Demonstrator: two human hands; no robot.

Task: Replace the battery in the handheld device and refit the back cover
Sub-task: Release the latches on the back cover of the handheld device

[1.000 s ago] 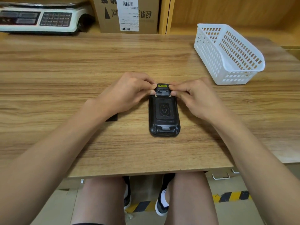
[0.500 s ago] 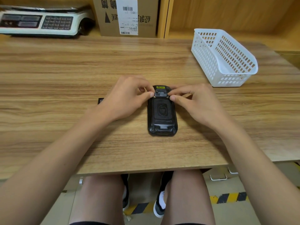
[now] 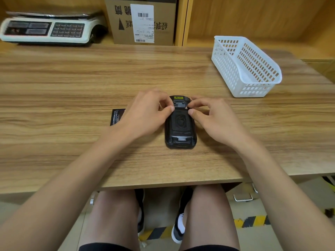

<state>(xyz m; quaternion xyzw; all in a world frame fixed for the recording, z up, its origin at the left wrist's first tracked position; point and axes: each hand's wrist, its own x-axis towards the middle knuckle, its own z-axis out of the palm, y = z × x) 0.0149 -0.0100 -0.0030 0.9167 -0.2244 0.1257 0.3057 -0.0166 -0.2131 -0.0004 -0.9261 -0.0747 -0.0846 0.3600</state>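
Note:
A black handheld device [image 3: 180,130] lies face down in the middle of the wooden table [image 3: 72,91], its back cover [image 3: 181,121] on top and a yellow label at its far end. My left hand [image 3: 145,115] presses thumb and fingertips against the upper left corner of the cover. My right hand [image 3: 215,118] does the same at the upper right corner, by a small screw. A flat black battery [image 3: 117,116] with white print lies on the table just left of my left hand, partly hidden by it.
A white plastic basket [image 3: 244,67] stands at the back right of the table. A weighing scale [image 3: 49,29] and a cardboard box [image 3: 141,22] sit on the shelf behind. The table's near edge runs above my knees.
The view has shifted slightly, showing more of the black battery beside my left hand. Both hands stay at the device's top corners, their thumbs a little lower on the cover.

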